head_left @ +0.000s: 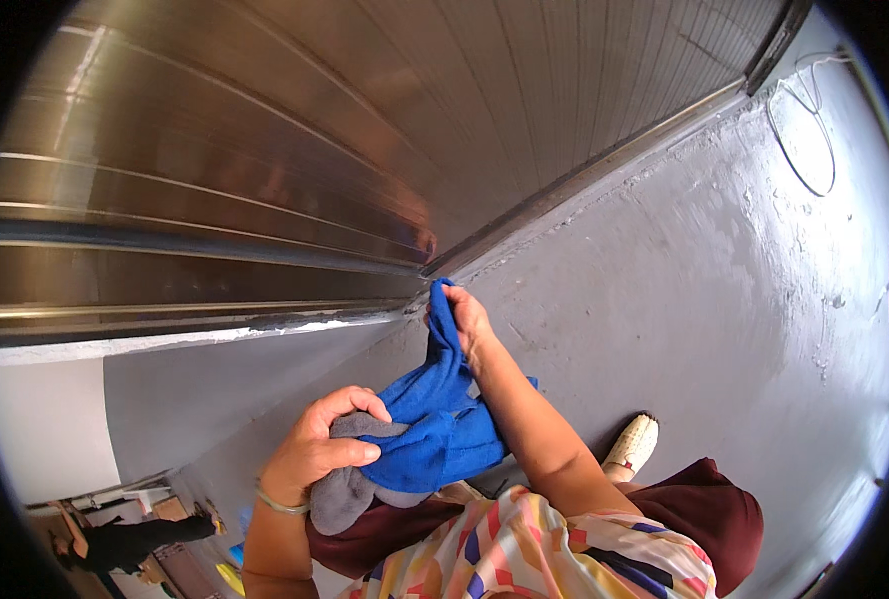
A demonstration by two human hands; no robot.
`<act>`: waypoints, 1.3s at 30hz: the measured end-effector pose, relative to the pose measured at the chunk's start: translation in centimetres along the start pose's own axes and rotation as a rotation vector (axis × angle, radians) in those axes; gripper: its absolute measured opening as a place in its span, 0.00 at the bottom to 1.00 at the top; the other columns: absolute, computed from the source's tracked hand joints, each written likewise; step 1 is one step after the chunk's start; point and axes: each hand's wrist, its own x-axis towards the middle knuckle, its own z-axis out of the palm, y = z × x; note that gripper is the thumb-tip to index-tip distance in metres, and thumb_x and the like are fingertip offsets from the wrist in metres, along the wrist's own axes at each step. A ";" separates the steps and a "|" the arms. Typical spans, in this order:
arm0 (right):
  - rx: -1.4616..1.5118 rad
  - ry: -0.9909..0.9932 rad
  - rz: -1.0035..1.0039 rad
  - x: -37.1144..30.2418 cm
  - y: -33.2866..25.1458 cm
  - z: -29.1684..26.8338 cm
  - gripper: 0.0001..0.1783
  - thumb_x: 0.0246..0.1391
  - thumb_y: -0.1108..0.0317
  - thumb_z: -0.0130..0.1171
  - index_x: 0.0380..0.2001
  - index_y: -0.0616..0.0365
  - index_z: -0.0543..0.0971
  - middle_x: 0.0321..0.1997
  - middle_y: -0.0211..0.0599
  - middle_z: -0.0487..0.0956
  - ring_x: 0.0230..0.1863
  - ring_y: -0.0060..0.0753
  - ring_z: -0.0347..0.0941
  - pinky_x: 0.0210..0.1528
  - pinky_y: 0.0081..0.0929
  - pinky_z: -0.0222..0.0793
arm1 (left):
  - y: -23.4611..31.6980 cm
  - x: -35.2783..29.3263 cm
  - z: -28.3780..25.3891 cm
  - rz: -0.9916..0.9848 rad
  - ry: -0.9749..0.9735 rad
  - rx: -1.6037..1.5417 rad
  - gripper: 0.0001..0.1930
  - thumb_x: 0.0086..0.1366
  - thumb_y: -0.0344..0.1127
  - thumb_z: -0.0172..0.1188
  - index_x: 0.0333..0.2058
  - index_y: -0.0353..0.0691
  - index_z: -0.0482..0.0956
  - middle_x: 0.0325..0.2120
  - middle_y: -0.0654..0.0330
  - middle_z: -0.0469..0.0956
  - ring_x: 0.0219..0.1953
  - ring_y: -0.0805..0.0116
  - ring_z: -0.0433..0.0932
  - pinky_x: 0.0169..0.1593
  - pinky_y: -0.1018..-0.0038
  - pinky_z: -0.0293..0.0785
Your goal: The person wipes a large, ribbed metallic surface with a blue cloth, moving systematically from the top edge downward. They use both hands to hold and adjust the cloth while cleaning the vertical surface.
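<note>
My left hand [320, 444] grips a bundle of cloth at waist height: a grey cloth [350, 489] wrapped under a blue cloth [435, 429]. My right hand [464, 314] is raised higher and pinches the top end of the blue cloth, pulling it up toward the corner where a ribbed metal wall meets the grey floor. A bracelet sits on my left wrist. My patterned top and dark red garment fill the lower middle.
A ribbed metal shutter [265, 150] fills the upper left. The grey concrete floor [714, 280] spreads right, with a thin wire loop [799, 150] on it. My white shoe [632, 446] stands on the floor. Another person in dark clothes [125, 544] is at lower left.
</note>
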 end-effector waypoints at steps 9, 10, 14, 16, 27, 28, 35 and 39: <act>-0.066 0.340 -0.050 3.6 1.9 1.1 0.11 0.56 0.62 0.54 0.32 0.60 0.75 0.24 0.43 0.78 0.20 0.41 0.72 0.25 0.41 0.72 | 0.4 0.3 2.6 0.011 0.104 0.006 0.16 0.49 0.27 0.65 0.39 0.38 0.77 0.37 0.65 0.74 0.42 0.75 0.71 0.50 0.78 0.66; -0.077 0.272 -0.081 4.1 2.4 0.4 0.11 0.54 0.63 0.55 0.29 0.61 0.77 0.23 0.42 0.79 0.20 0.40 0.72 0.26 0.40 0.71 | 0.2 0.3 2.6 0.047 0.099 0.063 0.15 0.49 0.27 0.65 0.39 0.38 0.77 0.36 0.65 0.73 0.42 0.75 0.71 0.49 0.78 0.66; -0.735 0.306 -0.289 4.4 2.4 0.1 0.10 0.54 0.66 0.58 0.23 0.61 0.77 0.21 0.33 0.77 0.20 0.27 0.69 0.25 0.30 0.65 | -0.6 1.2 2.5 0.006 0.028 0.028 0.15 0.50 0.27 0.64 0.39 0.38 0.76 0.34 0.66 0.73 0.38 0.77 0.71 0.45 0.80 0.67; -0.526 0.252 -0.396 1.7 2.2 2.9 0.07 0.53 0.69 0.58 0.23 0.60 0.77 0.20 0.30 0.76 0.20 0.23 0.67 0.24 0.27 0.64 | -1.3 1.8 2.1 -0.080 0.030 -0.073 0.14 0.51 0.26 0.63 0.39 0.38 0.76 0.32 0.67 0.73 0.36 0.79 0.71 0.42 0.81 0.67; -0.532 0.150 -0.355 -0.1 0.7 3.7 0.05 0.52 0.70 0.58 0.27 0.62 0.78 0.22 0.35 0.79 0.20 0.30 0.73 0.25 0.28 0.69 | -0.8 2.2 3.5 -0.104 0.010 -0.109 0.16 0.50 0.26 0.63 0.39 0.39 0.76 0.36 0.69 0.72 0.37 0.81 0.69 0.42 0.83 0.67; -0.614 0.144 -0.363 -0.1 0.8 3.8 0.06 0.52 0.70 0.57 0.27 0.63 0.78 0.23 0.37 0.80 0.21 0.31 0.74 0.27 0.28 0.70 | -0.6 2.0 3.5 -0.100 0.018 -0.086 0.16 0.50 0.25 0.63 0.39 0.39 0.76 0.36 0.69 0.72 0.38 0.81 0.69 0.42 0.83 0.67; -0.465 0.042 -0.404 0.7 2.2 2.9 0.07 0.58 0.68 0.54 0.29 0.58 0.76 0.23 0.34 0.77 0.25 0.29 0.73 0.29 0.27 0.69 | -0.8 2.0 3.5 -0.073 0.072 -0.084 0.14 0.52 0.24 0.62 0.39 0.38 0.76 0.33 0.68 0.73 0.34 0.82 0.70 0.39 0.83 0.68; -0.103 -0.002 -0.322 -1.6 2.5 4.6 0.08 0.58 0.67 0.55 0.27 0.58 0.77 0.21 0.33 0.77 0.23 0.28 0.72 0.29 0.26 0.69 | -0.8 1.8 3.2 -0.100 0.072 -0.076 0.14 0.52 0.24 0.62 0.39 0.38 0.76 0.33 0.68 0.73 0.34 0.82 0.70 0.39 0.82 0.68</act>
